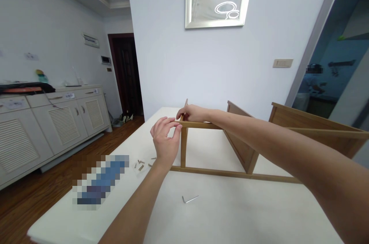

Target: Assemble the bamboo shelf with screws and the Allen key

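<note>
A wooden shelf frame (pixel 216 172) lies on its side on the white table, its slats and panels standing up from the lower rail. My left hand (pixel 166 136) is at the left end of the upper rail, thumb and fingers pinched together at the corner. Whatever is between those fingertips is too small to make out. Reaching across the frame, my right hand (pixel 194 113) is closed around the end piece just behind that corner. An L-shaped hex key (pixel 190 199) rests on the table in front of the frame. Several small screws and dowels (pixel 140 167) lie left of it.
The white table (pixel 230 213) has its left edge beside the wooden floor. A pixelated blue item (pixel 103 180) is near that edge. White cabinets (pixel 66 117) stand at the left wall. A person (pixel 309 84) is in the room beyond the right doorway.
</note>
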Demonstrator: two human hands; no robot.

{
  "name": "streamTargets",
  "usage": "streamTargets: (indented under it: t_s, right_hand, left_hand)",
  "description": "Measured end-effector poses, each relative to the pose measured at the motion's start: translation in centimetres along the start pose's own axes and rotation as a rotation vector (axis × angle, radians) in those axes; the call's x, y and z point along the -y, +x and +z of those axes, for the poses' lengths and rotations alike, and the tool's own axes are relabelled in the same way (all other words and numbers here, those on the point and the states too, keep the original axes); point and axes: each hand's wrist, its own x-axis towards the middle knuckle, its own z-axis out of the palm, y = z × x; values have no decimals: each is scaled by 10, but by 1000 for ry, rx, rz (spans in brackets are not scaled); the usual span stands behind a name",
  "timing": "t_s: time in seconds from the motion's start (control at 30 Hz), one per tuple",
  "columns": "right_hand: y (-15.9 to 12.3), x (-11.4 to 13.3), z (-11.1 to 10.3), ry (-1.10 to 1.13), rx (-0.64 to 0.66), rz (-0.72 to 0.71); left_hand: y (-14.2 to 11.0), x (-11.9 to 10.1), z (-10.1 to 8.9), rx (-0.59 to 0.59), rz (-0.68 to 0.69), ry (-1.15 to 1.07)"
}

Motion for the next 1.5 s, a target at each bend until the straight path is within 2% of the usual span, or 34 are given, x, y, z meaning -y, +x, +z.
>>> streamTargets:
  t_s: [0.1,0.2,0.47,0.73,0.87,1.07,1.5]
  right_hand:
    - [0,-2,3,245,-109,149]
    - [1,-3,4,334,-115,175]
    - [1,3,2,25,-81,130]
    - [9,-6,4,-124,-124,48]
    - [11,-7,3,-132,-145,18]
    - [9,0,3,-111,-70,35]
    - [8,0,3,-113,-81,30]
  left_hand:
    - [0,0,2,3,-10,4]
    - [1,-1,3,0,-12,10]
    - [-1,1,2,4,-13,4]
    - [-1,1,0,15,4,1]
    - [0,1,0,13,2,9]
    - [0,0,0,20,-6,7]
    - [-1,5,-1,54,31,10]
